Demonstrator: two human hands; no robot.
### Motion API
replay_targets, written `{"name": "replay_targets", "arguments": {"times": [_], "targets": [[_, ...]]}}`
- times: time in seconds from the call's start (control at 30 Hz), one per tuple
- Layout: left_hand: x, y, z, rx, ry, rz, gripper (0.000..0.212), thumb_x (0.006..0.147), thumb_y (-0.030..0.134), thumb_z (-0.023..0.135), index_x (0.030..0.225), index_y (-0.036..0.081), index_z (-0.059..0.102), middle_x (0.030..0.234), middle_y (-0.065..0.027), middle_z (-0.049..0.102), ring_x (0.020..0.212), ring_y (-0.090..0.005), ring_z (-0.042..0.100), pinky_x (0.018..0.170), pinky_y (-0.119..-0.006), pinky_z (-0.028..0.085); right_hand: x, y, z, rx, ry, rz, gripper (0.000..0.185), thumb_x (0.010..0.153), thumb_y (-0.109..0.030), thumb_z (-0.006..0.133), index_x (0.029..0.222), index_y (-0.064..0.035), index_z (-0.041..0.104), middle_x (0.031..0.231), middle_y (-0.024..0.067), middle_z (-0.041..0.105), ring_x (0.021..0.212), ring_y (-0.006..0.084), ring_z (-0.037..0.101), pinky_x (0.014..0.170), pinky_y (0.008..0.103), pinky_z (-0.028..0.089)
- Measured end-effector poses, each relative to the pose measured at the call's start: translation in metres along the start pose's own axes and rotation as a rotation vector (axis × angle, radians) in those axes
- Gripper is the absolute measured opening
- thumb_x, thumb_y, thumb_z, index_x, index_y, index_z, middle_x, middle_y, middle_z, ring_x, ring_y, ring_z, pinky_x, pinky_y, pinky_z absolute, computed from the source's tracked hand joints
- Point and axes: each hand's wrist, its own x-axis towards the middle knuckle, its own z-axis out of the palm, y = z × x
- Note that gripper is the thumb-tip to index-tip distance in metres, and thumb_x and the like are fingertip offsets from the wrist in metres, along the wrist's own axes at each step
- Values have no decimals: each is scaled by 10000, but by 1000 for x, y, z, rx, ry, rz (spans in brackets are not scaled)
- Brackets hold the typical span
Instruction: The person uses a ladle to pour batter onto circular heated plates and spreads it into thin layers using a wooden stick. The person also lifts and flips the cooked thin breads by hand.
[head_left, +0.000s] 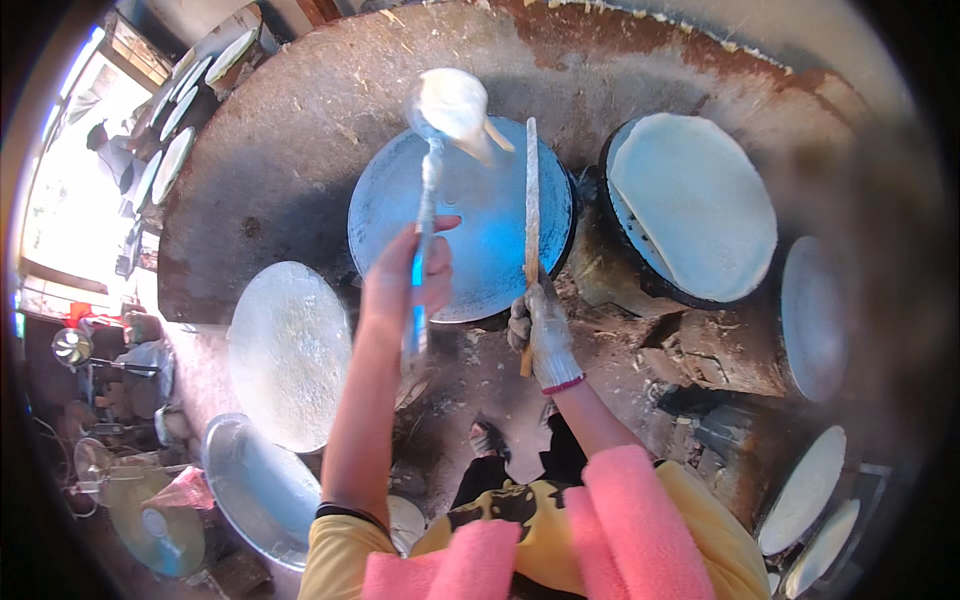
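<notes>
In my left hand (409, 274) is the handle of a long metal ladle (431, 176), blurred by motion. The ladle's bowl, at the griddle's far edge, carries pale batter (452, 101), some of it trailing off the side. Below lies a round metal griddle (397, 187) with a mostly bare surface. My right hand (544, 326), in a white knit glove, grips a flat wooden stick (532, 202) that points away over the griddle's right side. A short thin wooden piece (499, 135) shows beside the batter. Further right, a thin round sheet of batter or flatbread (694, 202) covers most of a second griddle (637, 240).
A curved clay ledge (300, 127) runs behind the griddles. At left stand a round pale disc (289, 352) and a large metal basin (255, 487). Several round flat trays (172, 165) line the far left, near a person (116, 154). An electric fan (154, 517) stands lower left.
</notes>
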Motion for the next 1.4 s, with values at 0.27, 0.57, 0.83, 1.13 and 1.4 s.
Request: {"name": "replay_targets", "arguments": {"times": [0.27,0.57,0.83,1.13,1.4], "targets": [[52,-32,-64,2234,472,108,590,835,100,431,1393,225,284,973,-175,538,726,-364,609,646,-456,491,3,-2,0,-138,25,43,424,947,-267,438,1346,-152,354,626,-4,465,434,74,410,366,219,341],[106,0,-74,2197,468,209,585,851,61,444,1395,212,289,1057,-173,560,834,-345,608,694,-429,488,23,-9,2,-963,74,-423,418,927,-156,432,1326,-41,382,1313,135,461,1223,214,428,1017,288,326],[56,55,-148,2033,654,414,520,849,81,484,1350,167,379,923,-204,587,821,-359,594,711,-444,468,21,-35,30,-1464,175,-260,384,938,-205,383,1304,-93,422,1196,170,537,1000,314,558,835,338,456],[-112,38,-91,563,611,362,485,902,72,434,1372,53,316,609,18,417,383,-49,376,351,-192,311,59,-40,47,-1542,-31,-396,405,922,-284,391,1302,-150,423,1088,232,560,955,413,538,800,443,448],[-137,27,-40,68,412,338,468,916,104,444,1363,66,310,722,-46,474,438,-83,397,405,-238,330,71,-61,11,-1538,-303,-687,406,907,-293,419,1277,-131,453,1095,208,574,971,380,563,821,428,456]]}}
